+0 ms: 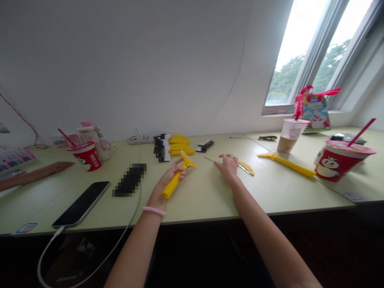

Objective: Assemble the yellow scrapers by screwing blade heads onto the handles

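My left hand [169, 176] is wrapped round a yellow scraper [174, 185], its wide head pointing up and away from me. To the right, my right hand [228, 166] lies low over the table, fingers partly bent, by a thin metal rod [209, 159]. Whether its fingers touch the rod is too small to tell. A yellow cutter-like tool [247, 168] lies just right of that hand, partly hidden behind it. Several yellow handles [181, 146] and dark packets [164, 148] are piled near the wall. Farther right lies another yellow scraper [292, 165].
Red cups [339, 162] stand at right and left, with a clear drink cup [290, 136] and a screwdriver [267, 138] behind. A phone [82, 204] with a white cable lies front left. Another person's hand [61, 167] rests at far left. A power strip [144, 140] sits by the wall.
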{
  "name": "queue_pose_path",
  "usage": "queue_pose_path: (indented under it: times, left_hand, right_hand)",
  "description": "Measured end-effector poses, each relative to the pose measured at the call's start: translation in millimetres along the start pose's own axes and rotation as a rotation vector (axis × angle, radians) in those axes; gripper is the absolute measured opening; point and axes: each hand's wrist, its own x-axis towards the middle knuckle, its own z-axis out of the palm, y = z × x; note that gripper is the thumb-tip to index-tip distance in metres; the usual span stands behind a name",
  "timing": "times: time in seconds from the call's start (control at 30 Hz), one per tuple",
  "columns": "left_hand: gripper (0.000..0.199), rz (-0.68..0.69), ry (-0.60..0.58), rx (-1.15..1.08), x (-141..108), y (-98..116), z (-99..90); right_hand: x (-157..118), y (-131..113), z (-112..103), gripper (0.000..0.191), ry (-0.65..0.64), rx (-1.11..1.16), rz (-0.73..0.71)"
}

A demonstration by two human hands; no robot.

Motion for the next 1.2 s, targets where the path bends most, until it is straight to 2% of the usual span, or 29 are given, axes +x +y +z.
queue_pose_path:
  times: [0.1,0.13,0.2,0.3,0.37,0.47,0.57,0.83,1.2]
  left_hand:
    - [0.073,-0.003,0.011,-0.041,-1,1,0.7]
    - [0.073,-0.001,0.012,-0.047,-1,1,0.5]
    - [0.071,0.008,0.019,-0.051,0,1,-0.4]
    - [0.069,0.023,0.044,-0.047,1,1,-2.0]
    - [0.069,0.021,0.054,-0.040,2,0,-3.0]
    - [0.069,0.013,0.057,-0.024,3,0,-4.6]
    - [0.070,0.011,0.043,-0.003,4,-1,-6.7]
    - [0.068,0.022,0.042,0.000,5,-1,-7.4]
    - [0.068,0.023,0.035,-0.003,4,-1,-6.7]
  right_hand:
    - [0,12,-5,0.023,-0.133,-0.129,0.088]
    - [0,13,-6,0.023,-0.145,-0.137,0.103]
    - [0,11,-8,0.025,-0.090,-0.080,0.101]
    - [-1,3,-10,0.026,0.041,0.228,-0.013]
    - [-2,-4,-10,0.024,0.066,0.531,-0.127]
    - [-6,-15,-9,0.027,-0.004,0.963,-0.253]
    - [-10,-24,-7,0.029,-0.080,1.184,-0.301]
    - [-14,-25,-9,0.022,-0.033,1.147,-0.327]
    - [-14,-27,-9,0.022,-0.051,1.153,-0.336]
